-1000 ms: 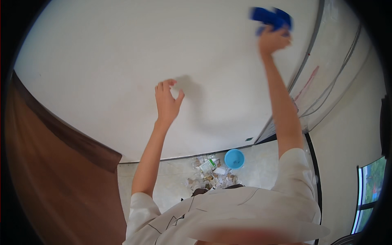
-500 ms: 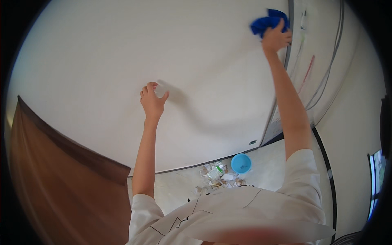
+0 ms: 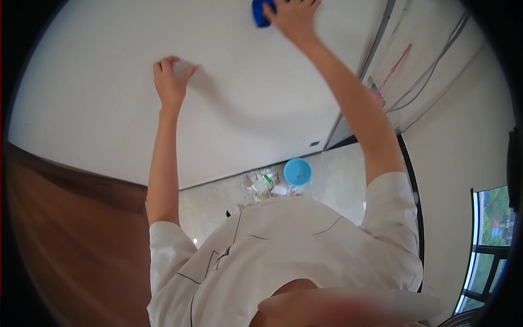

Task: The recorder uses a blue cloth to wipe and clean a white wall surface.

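Observation:
A plain white wall (image 3: pixel 109 49) fills the upper part of the view. Against it, near the top edge, my right hand (image 3: pixel 296 20) holds a blue cloth (image 3: pixel 261 13); the upper part of the cloth is out of the picture. My left hand (image 3: pixel 170 82) holds nothing. Its fingers are curled but apart, with the thumb out to the side, and the fingertips appear to rest on the wall, lower and left of the cloth.
A light blue basin (image 3: pixel 297 172) stands on the floor near the wall's foot, beside a heap of litter (image 3: pixel 264 184). Brown drapery (image 3: pixel 76 234) hangs at the left. Grey cables (image 3: pixel 436 62) run down the right-hand wall, and a window (image 3: pixel 493 223) is at far right.
My right hand has swept left along the wall with the blue cloth, away from the grey vertical edge. The whole view has shifted; my left hand keeps its shape.

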{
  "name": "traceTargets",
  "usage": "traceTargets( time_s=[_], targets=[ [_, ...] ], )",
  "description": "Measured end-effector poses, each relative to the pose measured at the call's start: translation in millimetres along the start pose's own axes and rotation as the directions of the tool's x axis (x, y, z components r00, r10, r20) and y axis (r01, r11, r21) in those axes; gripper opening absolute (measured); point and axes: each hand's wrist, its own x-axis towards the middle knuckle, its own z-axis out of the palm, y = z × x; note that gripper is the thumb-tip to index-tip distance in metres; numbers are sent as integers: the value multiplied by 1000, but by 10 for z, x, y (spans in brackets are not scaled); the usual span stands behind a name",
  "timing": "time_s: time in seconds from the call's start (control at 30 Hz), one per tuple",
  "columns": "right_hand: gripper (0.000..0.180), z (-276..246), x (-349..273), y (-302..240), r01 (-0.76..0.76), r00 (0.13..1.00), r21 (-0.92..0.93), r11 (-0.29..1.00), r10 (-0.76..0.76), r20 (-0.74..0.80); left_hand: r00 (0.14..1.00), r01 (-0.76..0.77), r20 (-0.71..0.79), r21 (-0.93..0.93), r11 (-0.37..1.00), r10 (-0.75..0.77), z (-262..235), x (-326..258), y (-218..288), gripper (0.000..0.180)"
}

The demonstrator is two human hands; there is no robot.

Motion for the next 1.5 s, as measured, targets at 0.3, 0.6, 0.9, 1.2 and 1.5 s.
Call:
traceTargets(
  time_s=[0.3,0.6,0.9,1.2,1.5],
  targets=[
    [65,153,219,1048,-601,760,-53,797,550,-346,997,-8,75,-152,988,20,-80,-42,-151,44],
    [74,268,253,-761,45,986,233,971,-5,-169,1000,-23,-7,56,998,23,-58,48,-63,41],
    [54,255,437,1424,-342,800,210,916,401,-446,999,-50,5,-3,999,50,68,16,32,35],
    [58,412,189,566,-524,746,170,834,546,-381,995,-86,-43,42,995,88,136,102,29,34],
    [56,383,439,330,-238,971,342,909,235,51,997,-60,-53,28,998,62,91,13,11,33]
  ],
)
